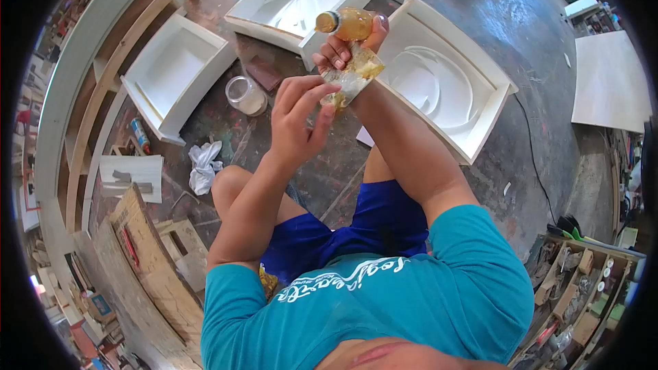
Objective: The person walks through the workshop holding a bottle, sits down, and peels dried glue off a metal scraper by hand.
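Observation:
My right hand [343, 53] is raised above the floor, its fingers curled around a small bottle [354, 24] of amber liquid that lies sideways with its cap to the left. A crumpled clear plastic bag [354, 82] with yellowish contents sits below the bottle, against the same hand. From the left, my left hand [295, 116] reaches to the lower end of this bag, with thumb and fingertips closed about its edge. What exactly is in the bag is too unclear to tell.
White drawer-like boxes [504, 99] stand around on the stained floor, some with curved white strips inside. Near my knee are an open glass jar [246, 96], a dark brown block [263, 72] and a crumpled white cloth or bag [204, 168]. Wooden boards [147, 253] lie at left.

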The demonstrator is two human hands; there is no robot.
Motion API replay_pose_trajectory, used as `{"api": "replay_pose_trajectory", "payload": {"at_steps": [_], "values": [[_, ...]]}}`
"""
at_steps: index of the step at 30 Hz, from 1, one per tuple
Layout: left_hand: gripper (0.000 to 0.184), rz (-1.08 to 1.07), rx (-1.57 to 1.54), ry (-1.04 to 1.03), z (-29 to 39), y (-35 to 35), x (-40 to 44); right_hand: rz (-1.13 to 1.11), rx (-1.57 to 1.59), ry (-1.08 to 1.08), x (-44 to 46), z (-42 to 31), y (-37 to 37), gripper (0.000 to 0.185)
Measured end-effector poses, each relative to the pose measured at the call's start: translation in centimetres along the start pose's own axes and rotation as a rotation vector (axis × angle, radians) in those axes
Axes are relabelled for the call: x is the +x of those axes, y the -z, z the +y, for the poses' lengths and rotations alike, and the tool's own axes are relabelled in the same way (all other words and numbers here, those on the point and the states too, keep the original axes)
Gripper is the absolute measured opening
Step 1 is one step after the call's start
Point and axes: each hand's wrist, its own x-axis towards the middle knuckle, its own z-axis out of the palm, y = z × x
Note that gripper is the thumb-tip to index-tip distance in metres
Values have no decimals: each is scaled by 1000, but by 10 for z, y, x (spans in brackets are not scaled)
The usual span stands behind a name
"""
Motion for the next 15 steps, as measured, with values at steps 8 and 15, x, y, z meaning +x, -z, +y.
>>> {"api": "replay_pose_trajectory", "payload": {"at_steps": [8, 15], "values": [[26, -48, -121, 134, -1, -1, -18, 80, -303, 22, -25, 32, -11, 80], [15, -96, -124, 71, -2, -13, -24, 163, -404, -8, -30, 25, 7, 79]]}}
